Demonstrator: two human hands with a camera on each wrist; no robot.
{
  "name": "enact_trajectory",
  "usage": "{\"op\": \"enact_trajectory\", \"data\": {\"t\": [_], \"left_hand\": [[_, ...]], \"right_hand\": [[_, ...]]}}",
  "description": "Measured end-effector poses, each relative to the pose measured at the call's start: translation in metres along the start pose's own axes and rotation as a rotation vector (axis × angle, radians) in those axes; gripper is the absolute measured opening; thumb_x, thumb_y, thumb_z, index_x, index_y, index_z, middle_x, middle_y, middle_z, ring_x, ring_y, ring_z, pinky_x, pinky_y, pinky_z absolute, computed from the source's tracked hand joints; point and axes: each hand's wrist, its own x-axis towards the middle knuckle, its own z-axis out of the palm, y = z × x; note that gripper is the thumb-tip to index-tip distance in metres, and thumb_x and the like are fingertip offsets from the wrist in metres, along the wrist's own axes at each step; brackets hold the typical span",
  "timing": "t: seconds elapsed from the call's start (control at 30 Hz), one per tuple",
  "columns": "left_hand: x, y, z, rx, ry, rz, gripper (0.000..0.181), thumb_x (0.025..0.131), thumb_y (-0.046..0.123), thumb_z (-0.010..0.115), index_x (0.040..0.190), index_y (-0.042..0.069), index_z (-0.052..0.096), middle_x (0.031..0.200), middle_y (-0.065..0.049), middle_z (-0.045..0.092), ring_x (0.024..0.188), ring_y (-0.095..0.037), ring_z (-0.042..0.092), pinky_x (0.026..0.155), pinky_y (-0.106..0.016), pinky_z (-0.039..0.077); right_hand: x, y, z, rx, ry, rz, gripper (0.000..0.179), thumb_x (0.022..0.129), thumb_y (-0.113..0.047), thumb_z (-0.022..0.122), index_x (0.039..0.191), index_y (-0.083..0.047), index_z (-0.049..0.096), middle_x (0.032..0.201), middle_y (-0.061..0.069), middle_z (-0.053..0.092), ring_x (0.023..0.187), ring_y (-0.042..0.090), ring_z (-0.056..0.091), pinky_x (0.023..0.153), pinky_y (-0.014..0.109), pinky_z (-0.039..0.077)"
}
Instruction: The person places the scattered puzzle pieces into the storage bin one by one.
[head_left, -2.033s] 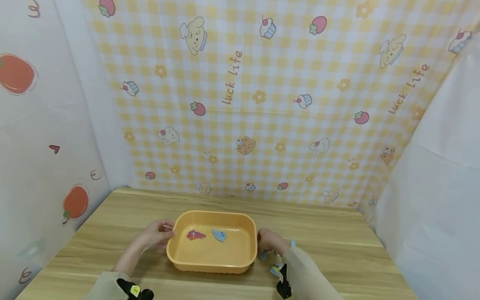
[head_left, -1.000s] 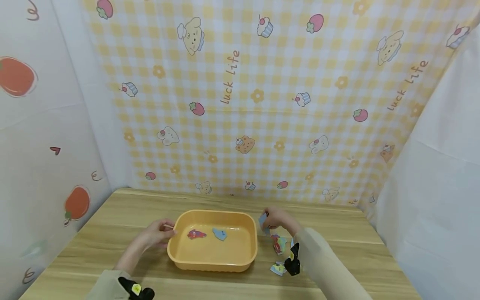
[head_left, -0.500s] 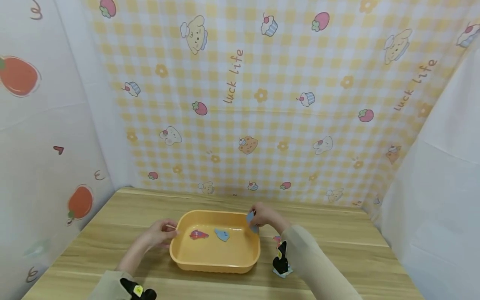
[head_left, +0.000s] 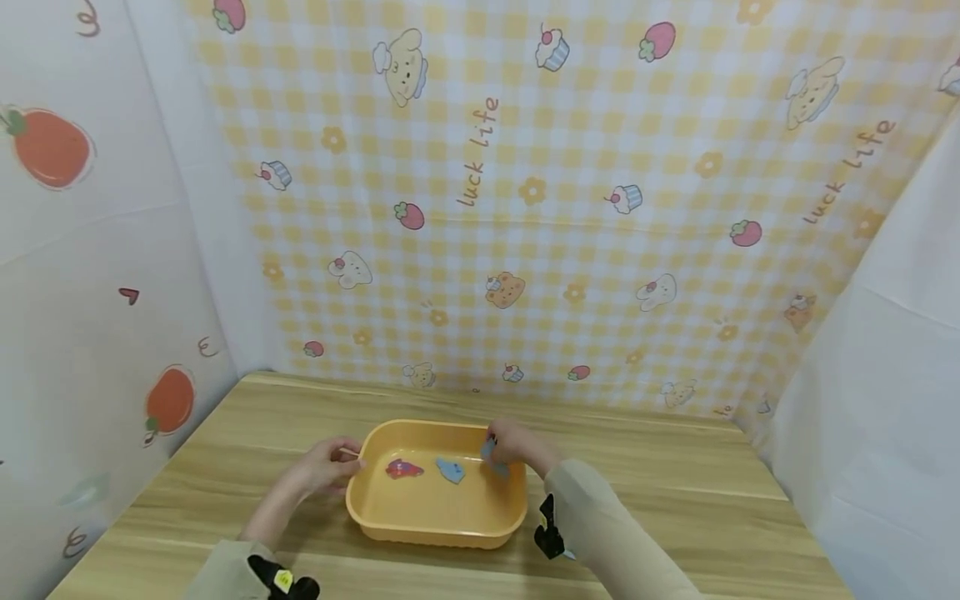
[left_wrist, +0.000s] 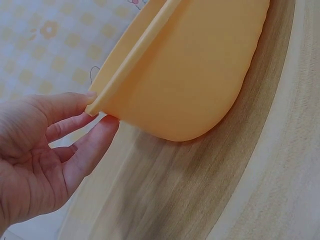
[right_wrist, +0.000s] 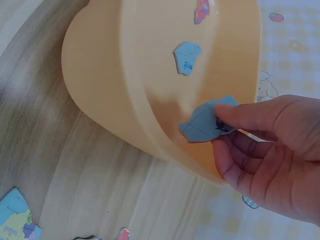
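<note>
Right hand point(right_wrist: 277, 155) pinches blue piece point(right_wrist: 204, 122) over tray point(head_left: 435, 536), head view's lower centre.
Lower gently, clearance unclear; left hand point(left_wrist: 32, 165) pinches rim point(left_wrist: 132, 57).

An orange plastic basin point(head_left: 435, 510), rounded at the corners and lipped along its rim, stands upright on a wood-grain desk point(head_left: 652, 500), its left end pinched between the thumb and fingers of a left hand point(left_wrist: 45, 145). At the opposite end, a right hand point(right_wrist: 285, 155) holds a thin, irregular light-blue puzzle piece point(right_wrist: 200, 122), tilted over the basin, with fine lines and a dark mark partly covered by the thumb. On the basin floor lie a second blue piece point(right_wrist: 187, 57) with small dark print and, farther left and well apart from it, a red-and-purple piece point(head_left: 405, 469). A blue, yellow and purple piece point(right_wrist: 17, 220), cut off by the right wrist view, lies outside on the desk.
</note>
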Motion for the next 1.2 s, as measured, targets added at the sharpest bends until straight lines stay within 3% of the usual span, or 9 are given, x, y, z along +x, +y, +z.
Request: {"op": "enact_trajectory", "data": {"t": [0.4,0.7,1.2], "left_hand": [[0.001,0.0,0.006,-0.001,-0.006,-0.007,0.032,0.088,0.008,0.057,0.113,-0.009,0.046,0.102,-0.022,0.057,0.081,-0.016,0.06,0.063,-0.031,0.056],[0.003,0.001,0.008,-0.014,-0.009,-0.009,0.03,0.089,0.008,0.056,0.112,-0.008,0.047,0.1,-0.02,0.056,0.083,-0.018,0.059,0.063,-0.032,0.056],[0.003,0.0,-0.001,-0.005,-0.007,-0.012,0.032,0.088,0.008,0.057,0.113,-0.008,0.046,0.1,-0.021,0.056,0.082,-0.018,0.059,0.063,-0.032,0.056]], "right_hand": [[0.0,-0.005,0.018,-0.179,-0.043,-0.018,0.019,0.074,0.011,0.056,0.087,0.0,0.065,0.086,0.007,0.065,0.069,0.013,0.049,0.062,0.022,0.047],[0.003,-0.006,0.024,-0.225,-0.136,0.039,0.033,0.076,0.014,0.05,0.09,-0.01,0.067,0.091,0.002,0.062,0.067,0.013,0.043,0.047,0.02,0.027],[0.009,-0.007,0.024,-0.218,-0.134,-0.026,0.035,0.078,0.012,0.051,0.106,-0.007,0.06,0.104,0.008,0.062,0.075,0.015,0.046,0.057,0.021,0.035]]}}
